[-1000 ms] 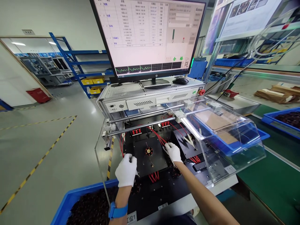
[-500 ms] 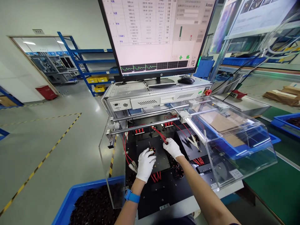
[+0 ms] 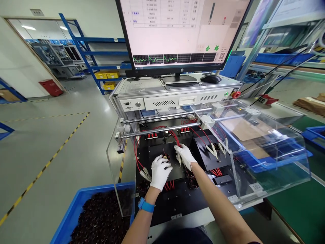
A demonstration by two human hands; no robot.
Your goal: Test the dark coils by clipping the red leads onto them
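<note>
My left hand (image 3: pixel 159 171), in a white glove, rests on the black fixture plate (image 3: pixel 177 200) with its fingertips closed round a small round coil (image 3: pixel 166 157) with a red core. My right hand (image 3: pixel 185 155), also gloved, is closed on a pale test clip with red leads (image 3: pixel 175 137) just right of that coil. Another pale clip (image 3: pixel 145 174) lies loose to the left of my left hand. More dark coils (image 3: pixel 191 179) sit on the plate under my right wrist.
A blue bin (image 3: pixel 71 217) of dark coils stands at the lower left. A clear plastic cover (image 3: pixel 254 145) hangs open on the right over a blue tray. A monitor (image 3: pixel 182 34), a mouse (image 3: pixel 210 78) and a red button (image 3: pixel 236 94) sit behind the fixture.
My left hand moved from the plate's left edge to the coil in the middle and closed on it. My right hand drew the clip back a little toward the coil.
</note>
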